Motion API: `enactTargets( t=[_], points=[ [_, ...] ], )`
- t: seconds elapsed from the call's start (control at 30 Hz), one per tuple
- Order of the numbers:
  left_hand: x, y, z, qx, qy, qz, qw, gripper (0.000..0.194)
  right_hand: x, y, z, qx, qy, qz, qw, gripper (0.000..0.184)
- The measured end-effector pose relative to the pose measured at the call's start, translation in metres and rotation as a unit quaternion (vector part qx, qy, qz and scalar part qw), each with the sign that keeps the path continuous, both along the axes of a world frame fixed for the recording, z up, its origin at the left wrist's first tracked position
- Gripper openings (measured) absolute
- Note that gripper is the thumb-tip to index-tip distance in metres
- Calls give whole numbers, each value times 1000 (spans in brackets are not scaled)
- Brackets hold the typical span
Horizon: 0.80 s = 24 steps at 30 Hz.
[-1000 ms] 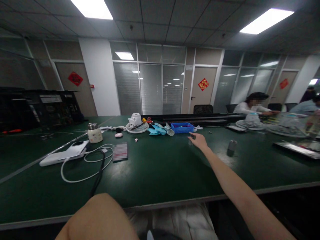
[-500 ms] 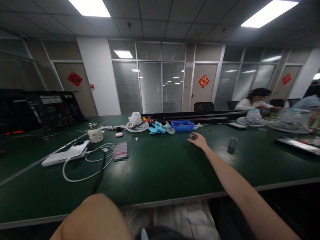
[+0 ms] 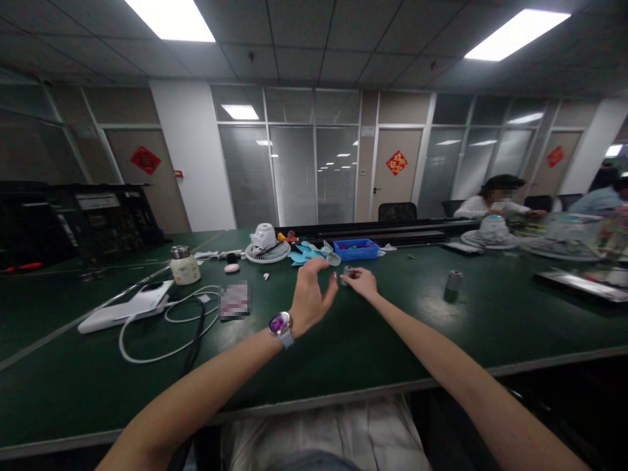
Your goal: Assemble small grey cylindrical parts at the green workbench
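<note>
My right hand [image 3: 363, 282] is closed on a small grey metal cylinder [image 3: 348, 273], held by the fingertips just above the table or touching it; I cannot tell which. Facing it from the left is my left hand [image 3: 311, 297], its thumb and fingers apart and nothing between them. A watch [image 3: 279, 324] is on the left wrist. Another grey metal cylinder [image 3: 454, 281] stands upright on the green table [image 3: 304, 363], to the right of my right forearm.
Behind my hands lie light-blue fan blades [image 3: 307, 252], a blue tray [image 3: 357, 248] of small parts and a white fan part [image 3: 265, 245]. At left are a cream bottle [image 3: 185, 268], a white device [image 3: 125, 309] and looped cables [image 3: 142, 360]. A person [image 3: 495, 196] sits at far right.
My right hand has moved left with the metal cylinder in it. My left hand has come up over the table from below, stopping beside the right hand.
</note>
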State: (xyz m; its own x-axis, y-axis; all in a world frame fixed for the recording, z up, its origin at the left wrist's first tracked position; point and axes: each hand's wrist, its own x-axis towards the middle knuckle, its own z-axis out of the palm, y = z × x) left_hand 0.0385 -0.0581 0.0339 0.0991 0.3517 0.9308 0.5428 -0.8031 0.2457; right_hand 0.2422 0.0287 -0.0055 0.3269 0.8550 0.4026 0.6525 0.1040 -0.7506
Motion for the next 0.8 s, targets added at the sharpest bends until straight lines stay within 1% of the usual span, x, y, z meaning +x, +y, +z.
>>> enactTargets(
  t=[0.07,0.1,0.13,0.17,0.23,0.3,0.37,0.43,0.53,0.6,0.63,0.73,0.8],
  points=[
    [-2,23,1,-130,29,32,991,34,-39,0,-4,12,16,83,996,36],
    [-4,34,0,-213,47,48,975,37,-56,-1,-5,16,14,110,994,32],
    [-6,44,-4,-257,47,58,964,38,-69,-2,-7,20,6,131,991,29],
    [-9,53,-7,-278,48,58,958,36,-78,-4,-8,27,-5,145,989,26],
    [-14,66,-14,-293,59,46,953,32,-88,-8,-9,43,-21,165,985,25],
    [-18,71,-16,-309,63,47,948,34,-89,-12,-9,51,-24,171,984,28],
    [-20,73,-12,-321,68,51,943,35,-87,-15,-8,48,-27,158,986,31],
    [-22,75,-7,-314,68,54,945,34,-86,-17,-8,43,-34,144,988,33],
    [-32,81,-4,-303,38,71,949,36,-86,-19,-7,44,-35,147,987,34],
    [-43,85,-10,-325,27,76,942,38,-87,-21,-7,42,-34,151,987,36],
    [-49,87,-15,-346,37,70,935,37,-88,-21,-7,40,-35,151,987,37],
    [-60,90,-30,-391,110,58,912,31,-89,-23,-9,39,-38,150,987,40],
    [-62,91,-36,-395,153,57,904,28,-87,-22,-9,41,-37,152,987,40]
  ],
)
